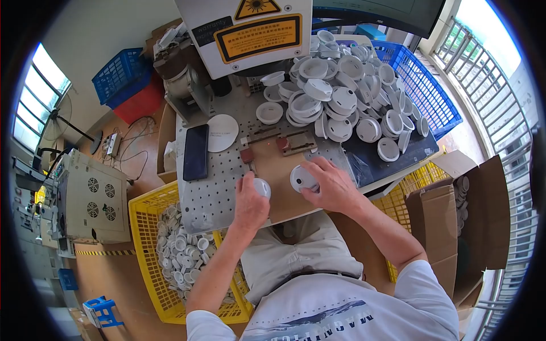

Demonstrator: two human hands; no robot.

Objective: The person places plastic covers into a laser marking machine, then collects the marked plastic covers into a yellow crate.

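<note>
My left hand [252, 206] is closed around a white round plastic cap [262, 187] near the front edge of the perforated metal work plate [213, 196]. In my right hand [335, 187] is another white round cap [301, 178], tilted, with a dark hole in its face. Both hands are over or beside a brown board [281, 199]. Just beyond them sits a fixture with a red block [284, 145] and a second red block [246, 155]. A small red light dot shows between these blocks.
White caps [341, 102] are heaped at the back right. A phone [196, 152] and white disc [222, 133] lie left. A yellow basket [145, 250] of white parts stands below left, a cardboard box [435, 227] at right. A machine head with warning labels [259, 37] overhangs the plate.
</note>
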